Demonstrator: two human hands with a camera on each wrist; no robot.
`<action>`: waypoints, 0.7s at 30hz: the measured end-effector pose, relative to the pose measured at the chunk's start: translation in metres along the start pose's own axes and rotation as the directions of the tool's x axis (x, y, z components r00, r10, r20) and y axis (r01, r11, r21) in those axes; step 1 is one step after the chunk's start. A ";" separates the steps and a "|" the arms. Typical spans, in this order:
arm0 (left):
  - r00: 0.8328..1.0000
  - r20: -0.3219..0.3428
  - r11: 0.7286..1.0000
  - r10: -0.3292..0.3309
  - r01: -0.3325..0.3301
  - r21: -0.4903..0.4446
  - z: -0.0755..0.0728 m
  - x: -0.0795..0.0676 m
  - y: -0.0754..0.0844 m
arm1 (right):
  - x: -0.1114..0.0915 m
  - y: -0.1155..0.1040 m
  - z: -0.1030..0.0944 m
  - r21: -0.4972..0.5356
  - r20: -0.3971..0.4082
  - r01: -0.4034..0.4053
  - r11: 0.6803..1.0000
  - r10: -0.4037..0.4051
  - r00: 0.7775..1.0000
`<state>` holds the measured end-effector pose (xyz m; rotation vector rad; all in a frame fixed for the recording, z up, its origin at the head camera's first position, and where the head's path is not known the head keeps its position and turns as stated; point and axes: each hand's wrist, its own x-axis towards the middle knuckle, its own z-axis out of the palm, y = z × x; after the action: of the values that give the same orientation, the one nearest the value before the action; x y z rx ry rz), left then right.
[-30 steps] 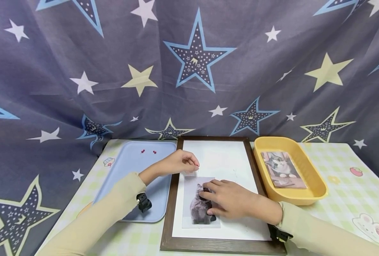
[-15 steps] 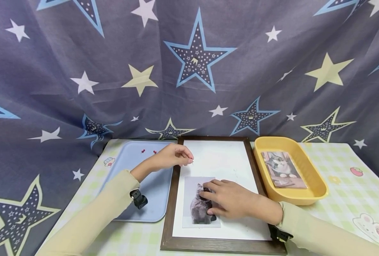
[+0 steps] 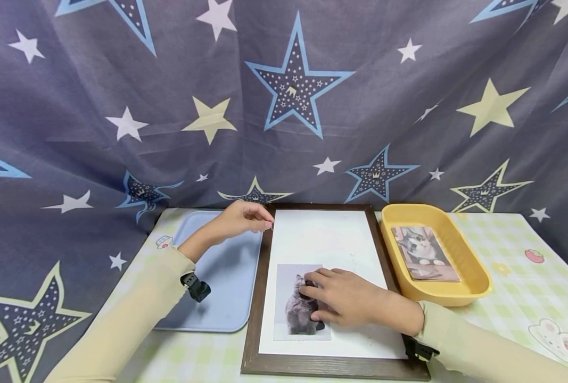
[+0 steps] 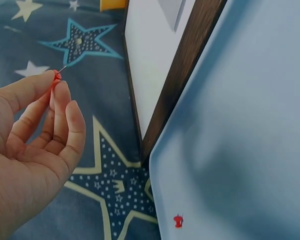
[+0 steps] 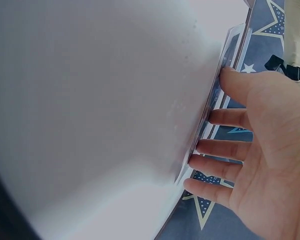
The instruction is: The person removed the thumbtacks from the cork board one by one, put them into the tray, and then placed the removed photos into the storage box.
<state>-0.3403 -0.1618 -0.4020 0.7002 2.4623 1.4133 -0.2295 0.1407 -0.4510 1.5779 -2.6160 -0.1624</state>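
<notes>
Between thumb and fingertips, my left hand [image 3: 243,219] pinches a red push pin [image 4: 57,75], its metal point free in the air in the left wrist view. The hand hovers near the upper left of a white board [image 3: 331,234] with a brown frame [image 3: 336,367]. On the board's lower left lies a photo [image 3: 284,314] of a grey cat. My right hand [image 3: 346,298] rests its fingertips on that photo, fingers spread and covering part of its right side. In the right wrist view, those fingers [image 5: 225,150] touch the thin photo seen edge-on.
Left of the frame lies a blue tray [image 3: 226,303]. Another red push pin [image 4: 178,221] lies in it, visible in the left wrist view. To the right stands a yellow basket [image 3: 477,271] holding cat photos [image 3: 422,252]. A checked cloth [image 3: 513,292] covers the table.
My left hand has moved up and left from above the photo, carrying the push pin, and now hides the pins in the tray from the head view. The right hand stays on the photo.
</notes>
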 end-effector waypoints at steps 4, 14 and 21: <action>0.999 -0.023 0.999 -0.030 0.031 0.013 -0.009 -0.002 0.000 | 0.000 0.000 0.000 0.000 0.000 -0.004 1.000 0.004 1.000; 0.990 -0.066 0.990 -0.127 0.131 0.057 -0.027 -0.006 -0.007 | -0.001 0.000 -0.002 0.008 0.001 0.000 1.000 0.000 1.000; 0.989 -0.087 0.991 -0.121 0.126 0.053 -0.037 -0.007 -0.016 | -0.001 -0.001 0.000 0.003 0.004 -0.002 1.000 0.002 1.000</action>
<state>-0.3540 -0.1997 -0.3967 0.4994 2.5709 1.3561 -0.2285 0.1413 -0.4508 1.5780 -2.6218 -0.1619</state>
